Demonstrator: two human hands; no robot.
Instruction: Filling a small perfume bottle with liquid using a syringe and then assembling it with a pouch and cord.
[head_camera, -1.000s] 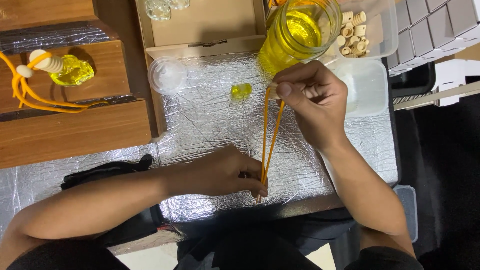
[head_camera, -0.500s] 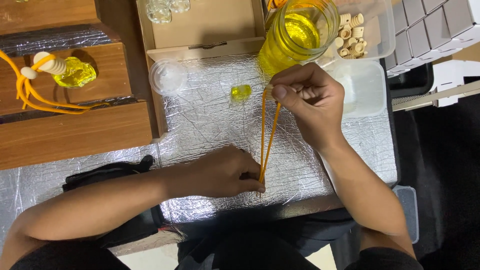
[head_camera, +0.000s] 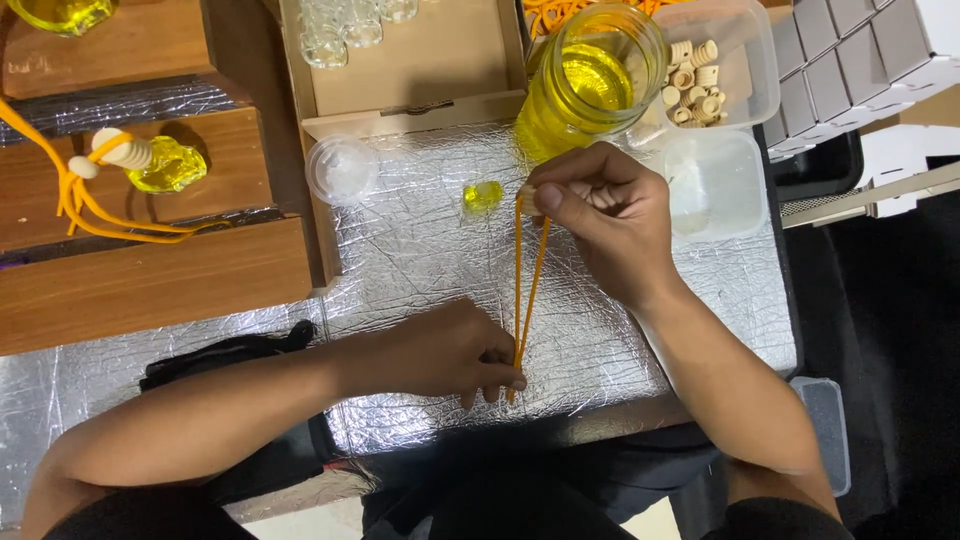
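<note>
A doubled orange cord (head_camera: 527, 280) is stretched taut across the silver foil mat (head_camera: 420, 250). My right hand (head_camera: 600, 215) pinches its far end, with a small pale bead at the fingertips. My left hand (head_camera: 445, 350) pinches the near end, close to the table's front edge. A small bottle of yellow liquid (head_camera: 483, 196) lies on the foil just left of my right hand. Right behind that hand stands a large glass jar of yellow liquid (head_camera: 590, 75).
A cardboard box (head_camera: 410, 60) holds empty small glass bottles. A clear tub (head_camera: 725, 60) holds wooden caps, with a clear lid (head_camera: 715, 185) below it. A round clear lid (head_camera: 342, 168) sits on the foil. A finished bottle with orange cord (head_camera: 150, 160) rests on wooden steps, left.
My right hand has shifted slightly toward the jar, pulling the cord straighter. My left hand still holds the near end in about the same place.
</note>
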